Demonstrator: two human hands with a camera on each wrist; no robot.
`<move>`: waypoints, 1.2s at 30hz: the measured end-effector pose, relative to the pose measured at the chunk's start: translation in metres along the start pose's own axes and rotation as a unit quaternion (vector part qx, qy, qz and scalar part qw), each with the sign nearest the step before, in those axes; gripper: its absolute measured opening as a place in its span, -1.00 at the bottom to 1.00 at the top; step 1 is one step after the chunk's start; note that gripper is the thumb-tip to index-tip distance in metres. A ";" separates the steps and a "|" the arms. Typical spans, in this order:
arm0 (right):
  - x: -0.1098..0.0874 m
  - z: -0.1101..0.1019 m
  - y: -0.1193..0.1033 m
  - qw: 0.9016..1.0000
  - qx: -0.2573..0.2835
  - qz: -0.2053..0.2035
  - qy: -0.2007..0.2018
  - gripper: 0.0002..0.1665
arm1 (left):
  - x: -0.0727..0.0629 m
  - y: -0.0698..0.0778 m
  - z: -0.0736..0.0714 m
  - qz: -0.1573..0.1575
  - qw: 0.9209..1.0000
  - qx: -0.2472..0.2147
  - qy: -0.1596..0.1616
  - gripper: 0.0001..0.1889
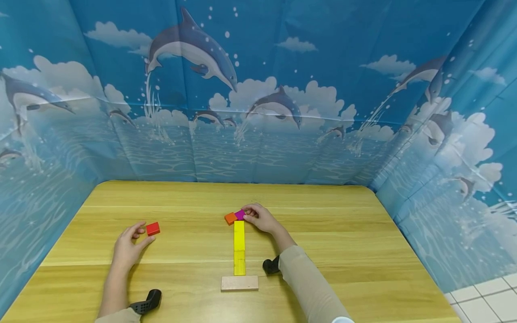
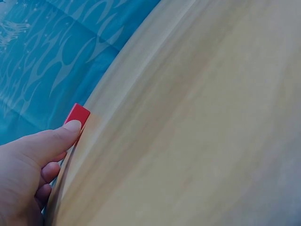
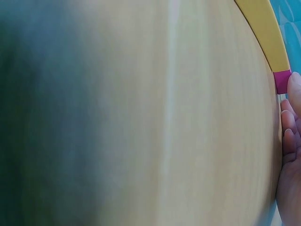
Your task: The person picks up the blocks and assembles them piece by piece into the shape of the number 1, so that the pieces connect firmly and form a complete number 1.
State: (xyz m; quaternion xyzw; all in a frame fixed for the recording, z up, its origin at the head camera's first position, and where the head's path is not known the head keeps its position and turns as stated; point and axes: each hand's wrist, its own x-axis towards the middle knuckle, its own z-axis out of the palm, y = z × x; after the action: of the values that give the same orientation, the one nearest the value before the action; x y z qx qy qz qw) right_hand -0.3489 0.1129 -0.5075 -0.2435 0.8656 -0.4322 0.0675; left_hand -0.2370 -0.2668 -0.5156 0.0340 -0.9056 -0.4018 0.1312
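Note:
Between the thumb and forefinger of my left hand (image 1: 128,246) is a small red block (image 1: 153,229), pinched at the table's left side. The left wrist view shows the thumb on the red block (image 2: 78,114). My right hand (image 1: 262,219) pinches a magenta block (image 1: 240,215) at the far end of two yellow blocks (image 1: 239,246) laid end to end. Touching the magenta block on its left is an orange block (image 1: 230,218), set at a slant. In the right wrist view the thumb lies against the magenta block (image 3: 282,82).
A pale wooden block (image 1: 239,283) lies crosswise at the near end of the yellow row. Black wrist mounts (image 1: 147,303) show by both forearms. A blue dolphin-print curtain (image 1: 258,148) borders the wooden table (image 1: 331,215) at the back and sides.

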 end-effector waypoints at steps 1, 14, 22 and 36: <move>0.000 0.000 0.000 1.000 0.001 -0.004 0.000 -0.70 | 0.000 -0.001 0.000 0.001 1.000 -0.001 -0.002 -0.48; -0.002 -0.002 -0.005 1.000 0.006 0.002 -0.002 -0.70 | 0.001 -0.001 0.001 0.003 1.000 0.014 -0.006 -0.54; 0.000 0.000 0.000 1.000 0.009 0.006 -0.002 -0.70 | 0.000 0.000 0.001 -0.001 1.000 0.014 0.002 -0.59; -0.013 -0.012 -0.040 0.999 0.027 -0.011 -0.013 -0.69 | -0.001 0.002 0.003 -0.012 1.000 0.010 0.017 -0.58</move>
State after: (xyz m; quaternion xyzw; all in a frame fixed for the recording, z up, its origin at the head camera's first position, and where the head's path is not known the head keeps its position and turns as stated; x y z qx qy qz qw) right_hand -0.3273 0.1078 -0.4701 -0.2566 0.8499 -0.4531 0.0810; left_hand -0.2370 -0.2637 -0.5161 0.0523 -0.9067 -0.3940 0.1413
